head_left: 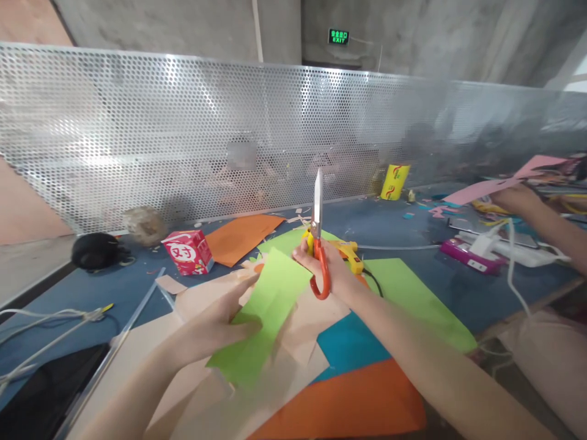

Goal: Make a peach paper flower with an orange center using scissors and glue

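My left hand (222, 327) is closed on a light green strip of paper (270, 311), its thumb lying across the paper's face. In my right hand (337, 269) is a pair of scissors (320, 211) with red-orange handles. The blades are together and point upward, apart from the strip. A small yellow piece shows by the right fingers; what it belongs to is unclear. A yellow glue gun (351, 255) lies just behind that hand. Beneath both hands are pale sheets (293, 366), a blue sheet (353, 339) and an orange sheet (358, 400).
A red box (188, 252), orange paper (245, 237) and a yellow roll (395, 182) stand or lie toward the perforated metal screen (192, 134). Green paper (415, 293) and a purple power strip (472, 255) are at right. Another person's hand (518, 198) holds pink paper. White cables (50, 315) lie left.
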